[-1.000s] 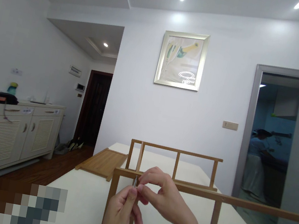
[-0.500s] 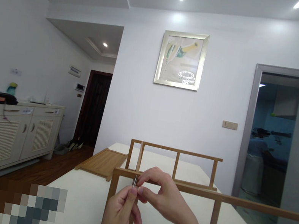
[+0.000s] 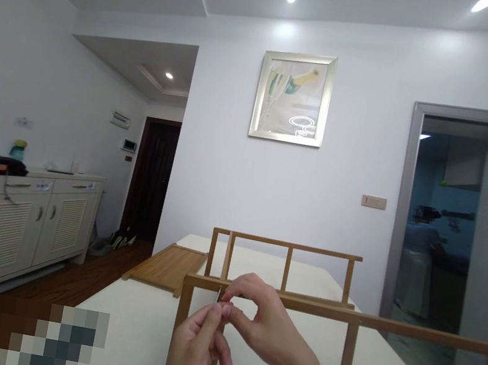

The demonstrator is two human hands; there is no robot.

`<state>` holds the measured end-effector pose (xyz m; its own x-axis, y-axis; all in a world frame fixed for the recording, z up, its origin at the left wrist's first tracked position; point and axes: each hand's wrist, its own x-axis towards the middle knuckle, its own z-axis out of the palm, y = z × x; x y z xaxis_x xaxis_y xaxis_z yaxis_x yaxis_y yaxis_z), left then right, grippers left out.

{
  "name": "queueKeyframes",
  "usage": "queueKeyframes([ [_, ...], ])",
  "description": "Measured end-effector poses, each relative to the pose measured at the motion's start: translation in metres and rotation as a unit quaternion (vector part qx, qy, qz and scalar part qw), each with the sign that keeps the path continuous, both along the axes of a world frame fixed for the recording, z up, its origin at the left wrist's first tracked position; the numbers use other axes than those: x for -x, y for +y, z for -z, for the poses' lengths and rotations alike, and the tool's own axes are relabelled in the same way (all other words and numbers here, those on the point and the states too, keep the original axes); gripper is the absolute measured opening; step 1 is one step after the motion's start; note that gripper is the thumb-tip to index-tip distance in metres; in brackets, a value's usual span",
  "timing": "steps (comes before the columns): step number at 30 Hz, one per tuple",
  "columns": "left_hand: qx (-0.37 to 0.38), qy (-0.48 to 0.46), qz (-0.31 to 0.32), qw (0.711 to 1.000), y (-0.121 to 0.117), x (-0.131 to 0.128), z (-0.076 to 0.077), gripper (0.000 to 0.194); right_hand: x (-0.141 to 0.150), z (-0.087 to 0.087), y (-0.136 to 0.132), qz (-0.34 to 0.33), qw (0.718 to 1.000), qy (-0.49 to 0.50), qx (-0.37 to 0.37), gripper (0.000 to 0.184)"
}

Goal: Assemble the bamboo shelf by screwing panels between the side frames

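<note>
My left hand (image 3: 193, 347) is closed, its thumb and forefinger pinching a thin, shiny metal rod (image 3: 219, 294) that points upward; its exact kind is too small to tell. Close against it, my right hand (image 3: 264, 321) has thumb and fingertips drawn together at the same spot, and what they grip is hidden. Both hands are at the left end of a brown wooden frame (image 3: 411, 331) with upright bars, standing on a white table (image 3: 130, 320). Behind it stands a second wooden frame (image 3: 286, 269).
On the table's left side lies a flat wooden panel (image 3: 168, 265). A white cabinet (image 3: 19, 225) runs along the left wall. Through the doorway (image 3: 398, 235) on the right, a person (image 3: 420, 251) stands in another room. A framed picture (image 3: 293, 97) hangs ahead.
Both hands stay together at the metal rod, with only slight finger movement. The view has shifted a little. In the far room, the person's posture shows more clearly now.
</note>
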<state>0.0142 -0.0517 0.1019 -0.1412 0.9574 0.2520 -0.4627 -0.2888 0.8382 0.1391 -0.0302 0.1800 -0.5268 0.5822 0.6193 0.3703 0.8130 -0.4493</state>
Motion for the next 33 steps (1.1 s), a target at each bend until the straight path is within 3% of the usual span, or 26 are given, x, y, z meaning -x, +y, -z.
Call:
queueKeyframes([
  [3,0.003,-0.009,-0.001,1.000,-0.002,-0.002,-0.001,0.044,-0.001,0.011,-0.005,0.013,0.994,0.014,-0.104,0.010],
  [6,0.005,-0.032,-0.008,0.999,-0.002,-0.003,0.000,0.045,-0.007,0.036,-0.011,0.051,0.962,0.053,-0.262,0.019],
  [9,0.017,-0.047,-0.017,0.999,-0.001,-0.004,0.002,0.047,-0.019,0.079,-0.011,0.070,0.935,0.013,-0.348,0.021],
  [13,0.028,-0.050,-0.025,0.998,0.000,-0.005,0.002,0.049,-0.042,0.140,0.003,0.104,0.909,-0.071,-0.398,0.016],
  [16,0.033,-0.057,-0.028,0.997,0.000,-0.006,0.000,0.050,-0.056,0.165,0.014,0.144,0.926,-0.099,-0.335,0.019],
  [19,0.033,-0.072,-0.026,0.997,-0.002,-0.007,-0.002,0.048,-0.061,0.173,0.017,0.190,0.947,-0.103,-0.239,0.022],
  [24,0.028,-0.120,-0.007,0.992,-0.004,-0.006,-0.003,0.047,-0.059,0.185,0.020,0.186,0.959,-0.129,-0.171,0.021],
  [29,0.048,-0.194,0.053,0.978,-0.001,-0.003,-0.002,0.035,-0.065,0.199,0.029,0.199,0.964,-0.134,-0.118,0.017],
  [33,0.095,-0.277,0.121,0.949,-0.001,0.001,-0.003,0.021,-0.067,0.202,0.032,0.206,0.966,-0.135,-0.084,0.018],
])
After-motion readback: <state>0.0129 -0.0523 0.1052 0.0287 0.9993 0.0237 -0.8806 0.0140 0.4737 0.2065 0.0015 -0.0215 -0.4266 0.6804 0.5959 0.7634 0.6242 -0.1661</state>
